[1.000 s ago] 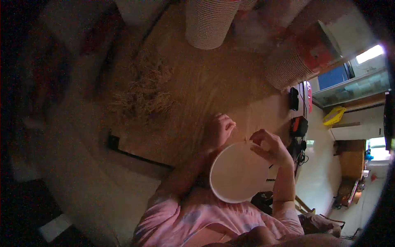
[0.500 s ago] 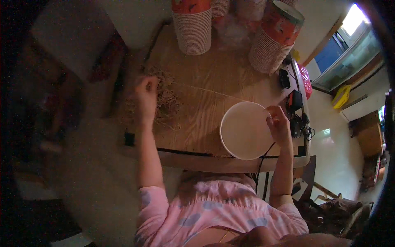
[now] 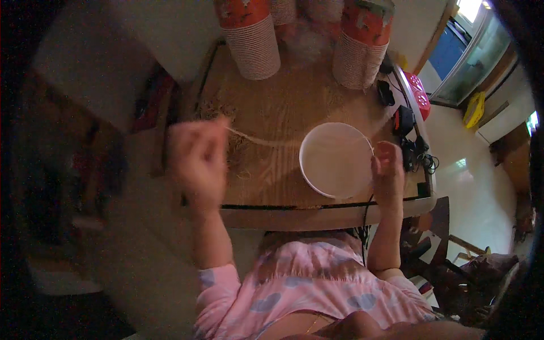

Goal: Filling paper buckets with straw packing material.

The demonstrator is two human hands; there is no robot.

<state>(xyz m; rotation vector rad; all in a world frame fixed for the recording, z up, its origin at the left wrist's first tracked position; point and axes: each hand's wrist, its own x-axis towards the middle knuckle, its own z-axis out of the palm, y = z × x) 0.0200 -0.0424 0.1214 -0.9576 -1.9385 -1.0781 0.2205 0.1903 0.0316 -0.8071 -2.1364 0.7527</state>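
My left hand [image 3: 199,161], blurred by motion, is raised at the left side of the table with its fingers pinched on a light cord [image 3: 258,140]. The cord runs slackly rightward to the far side of a round white tub [image 3: 334,163], whose pale inside faces up. At the tub's right rim my right hand [image 3: 388,173] has its fingers curled, gripping the edge. A tangle of loose cord [image 3: 215,110] lies on the tabletop behind my left hand, which partly hides it. Whether the cord is fixed to the tub cannot be seen.
Rope-wrapped cylinders with orange upper parts stand at the back, one left [image 3: 252,48] and one right [image 3: 360,59], with others behind. Black adapters and cables [image 3: 416,150] line the table's right edge beside a red plastic item [image 3: 417,93]. A dark cable hangs over the front edge.
My left hand has come nearer and grown larger in view, drawing the cord's end along. The cord, straight before, now sags. My right hand keeps its grip on the tub.
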